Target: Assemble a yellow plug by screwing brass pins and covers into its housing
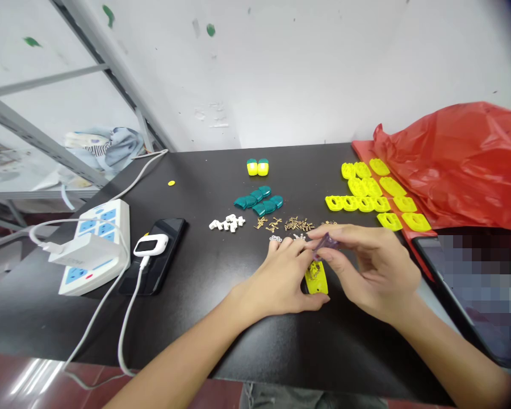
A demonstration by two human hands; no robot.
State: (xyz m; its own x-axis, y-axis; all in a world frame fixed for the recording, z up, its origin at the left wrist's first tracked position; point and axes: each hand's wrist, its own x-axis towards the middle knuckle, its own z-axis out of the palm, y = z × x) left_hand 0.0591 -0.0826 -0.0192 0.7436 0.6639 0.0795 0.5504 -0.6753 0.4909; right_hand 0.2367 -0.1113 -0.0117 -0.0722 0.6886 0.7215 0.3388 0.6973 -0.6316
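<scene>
My left hand (276, 281) is closed around a small yellow plastic casing (318, 281), steadying it on the dark table. Small parts show inside the casing, but the fingers partly cover them. Between thumb and forefinger of my right hand (372, 267) is a clear purple plastic piece (329, 243), right above the casing's far end. Whether that piece touches the casing I cannot tell. Just beyond the hands lie brass-coloured screws (296, 225), small gold metal bits (262, 222) and clear little parts (298, 237), some partly hidden by my fingers.
Dark green covers (255, 197), white plastic pieces (227, 222) and two yellow-green units (258, 167) lie farther back. Rows of yellow shells (357, 203) sit at right beside a red bag (455, 165) and a tablet (464, 295). A power strip (96, 244) and phone (170, 255) with cables occupy the left.
</scene>
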